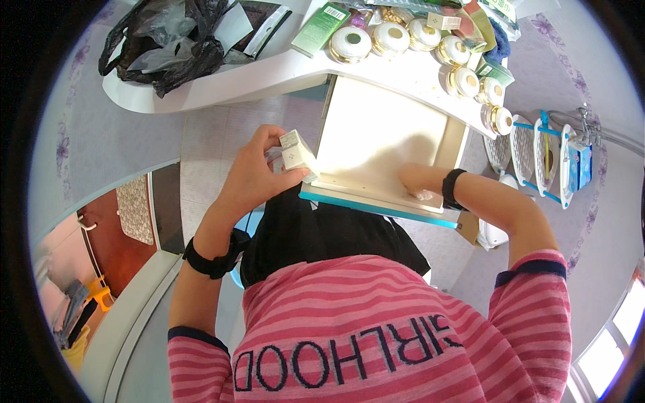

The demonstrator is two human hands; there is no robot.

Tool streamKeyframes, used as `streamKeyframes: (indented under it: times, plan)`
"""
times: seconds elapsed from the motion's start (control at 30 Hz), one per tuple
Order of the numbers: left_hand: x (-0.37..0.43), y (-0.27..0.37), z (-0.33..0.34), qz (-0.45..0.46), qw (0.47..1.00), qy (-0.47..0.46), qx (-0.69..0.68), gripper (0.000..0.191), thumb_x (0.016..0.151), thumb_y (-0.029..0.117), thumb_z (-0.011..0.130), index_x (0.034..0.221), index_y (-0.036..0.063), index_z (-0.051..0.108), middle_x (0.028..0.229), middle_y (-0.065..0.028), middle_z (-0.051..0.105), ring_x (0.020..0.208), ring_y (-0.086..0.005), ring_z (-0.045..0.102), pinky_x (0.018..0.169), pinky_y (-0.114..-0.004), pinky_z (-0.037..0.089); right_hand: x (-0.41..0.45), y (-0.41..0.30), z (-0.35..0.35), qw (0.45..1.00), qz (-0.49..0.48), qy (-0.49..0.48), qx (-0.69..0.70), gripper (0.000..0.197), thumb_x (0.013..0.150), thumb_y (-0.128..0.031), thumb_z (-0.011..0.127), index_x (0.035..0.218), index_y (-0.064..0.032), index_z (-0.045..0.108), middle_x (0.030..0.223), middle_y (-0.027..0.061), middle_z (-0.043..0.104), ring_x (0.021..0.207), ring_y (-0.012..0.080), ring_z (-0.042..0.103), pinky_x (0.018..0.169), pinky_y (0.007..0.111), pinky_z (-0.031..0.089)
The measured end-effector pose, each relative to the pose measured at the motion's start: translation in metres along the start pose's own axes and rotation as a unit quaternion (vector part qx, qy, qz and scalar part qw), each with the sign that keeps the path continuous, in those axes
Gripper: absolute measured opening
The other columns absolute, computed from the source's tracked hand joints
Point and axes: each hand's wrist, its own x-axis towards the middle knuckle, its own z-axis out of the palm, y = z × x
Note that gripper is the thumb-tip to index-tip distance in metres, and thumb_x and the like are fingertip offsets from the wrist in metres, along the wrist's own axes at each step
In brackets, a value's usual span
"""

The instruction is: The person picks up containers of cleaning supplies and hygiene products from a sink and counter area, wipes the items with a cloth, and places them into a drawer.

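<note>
My left hand grips small pale patterned cartons beside the left front corner of an open drawer. The drawer has a teal front edge and a pale, brightly lit interior. My right hand reaches down inside it, near the front right corner. Its fingers are bent down and mostly washed out by glare, and a small whitish patch shows beneath them. Whether that hand holds anything is unclear. Along the white tabletop above the drawer stands a curved row of white jars with gold trim.
A black plastic bag lies at the table's left end. Behind the jars are a green carton, a small pale box and assorted packets. A white tiered rack with blue rods stands to the right, with a blue package beside it.
</note>
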Motion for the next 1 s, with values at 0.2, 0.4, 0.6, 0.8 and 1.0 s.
streamKeyframes:
  times: [0.2,0.4,0.6,0.8,1.0]
  plan:
    - [0.004,0.004,0.002,-0.002,1.000,-0.010,-0.005,0.054,0.064,0.026,0.074,0.106,0.0055,0.048,0.100,-0.0116,0.061,0.080,-0.0130,0.055,0.067,-0.026,0.044,0.065,-0.014,-0.022,0.997,-0.028,0.033,0.059,0.012,0.066,-0.013,0.061,0.063,-0.0028,0.066,0.066,0.0146,0.063,0.062,0.0299,0.061,0.058,0.039,0.048]
    - [0.001,0.004,-0.003,-0.021,1.000,-0.002,-0.010,0.054,0.063,0.026,0.074,0.105,0.0048,0.048,0.099,-0.0116,0.061,0.081,-0.0130,0.055,0.067,-0.025,0.044,0.066,-0.067,-0.107,0.974,-0.045,0.103,0.197,0.015,0.066,-0.018,0.065,0.067,-0.0032,0.068,0.059,0.0106,0.063,0.052,0.0198,0.061,0.058,0.032,0.050]
    - [-0.001,0.001,-0.006,-0.021,1.000,0.012,-0.015,0.053,0.063,0.027,0.073,0.105,0.0057,0.048,0.099,-0.0102,0.060,0.084,-0.0137,0.055,0.068,-0.025,0.044,0.049,-0.056,-0.098,0.876,-0.071,0.252,0.404,0.022,0.070,-0.015,0.062,0.085,-0.0009,0.069,0.078,0.0156,0.066,0.074,0.0227,0.065,0.068,0.030,0.050]
    - [-0.007,-0.003,-0.011,-0.028,0.999,0.023,-0.020,0.053,0.063,0.026,0.073,0.105,0.0055,0.047,0.100,-0.0104,0.059,0.086,-0.0138,0.054,0.070,-0.026,0.044,0.011,-0.027,-0.098,0.893,0.024,0.325,0.311,0.021,0.075,-0.008,0.054,0.091,-0.0010,0.065,0.084,0.0213,0.064,0.074,0.0312,0.063,0.074,0.035,0.051]
    - [-0.008,-0.003,-0.009,-0.031,0.999,0.021,-0.026,0.055,0.064,0.025,0.073,0.108,0.0044,0.047,0.102,-0.0117,0.058,0.091,-0.0149,0.054,0.075,-0.027,0.044,0.038,-0.043,-0.068,0.872,-0.080,0.458,0.155,0.031,0.073,-0.001,0.059,0.103,0.0024,0.052,0.098,0.0235,0.052,0.085,0.0352,0.057,0.078,0.037,0.050]
